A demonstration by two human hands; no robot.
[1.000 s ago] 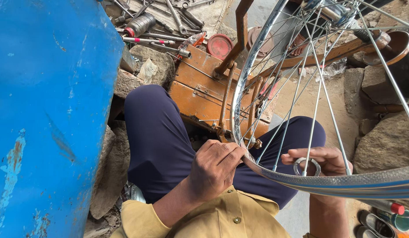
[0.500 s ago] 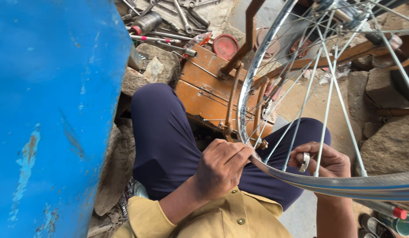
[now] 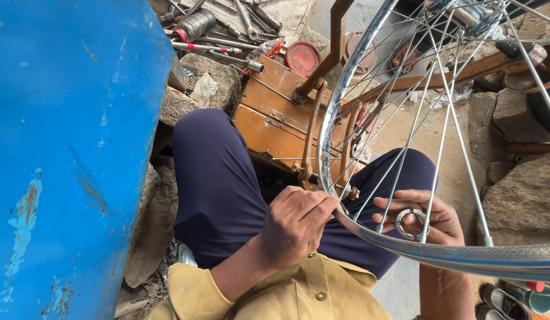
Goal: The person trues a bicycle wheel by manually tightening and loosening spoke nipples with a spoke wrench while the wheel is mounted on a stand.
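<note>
A shiny spoked bicycle wheel rim stands across my lap, its hub at the top right. My left hand is closed around the rim's near edge. Behind the spokes, my right hand holds a small round metal spoke wrench against a spoke close to the rim. My legs in dark blue trousers lie below the wheel.
A blue metal panel fills the left. An orange wooden toolbox and a rusty stand sit ahead of my knees. Wrenches and tools, a red tin lid and rough stones surround them.
The view has shifted slightly downward. My right hand has drawn the round wrench closer to the rim on a spoke; my left hand keeps its grip on the rim.
</note>
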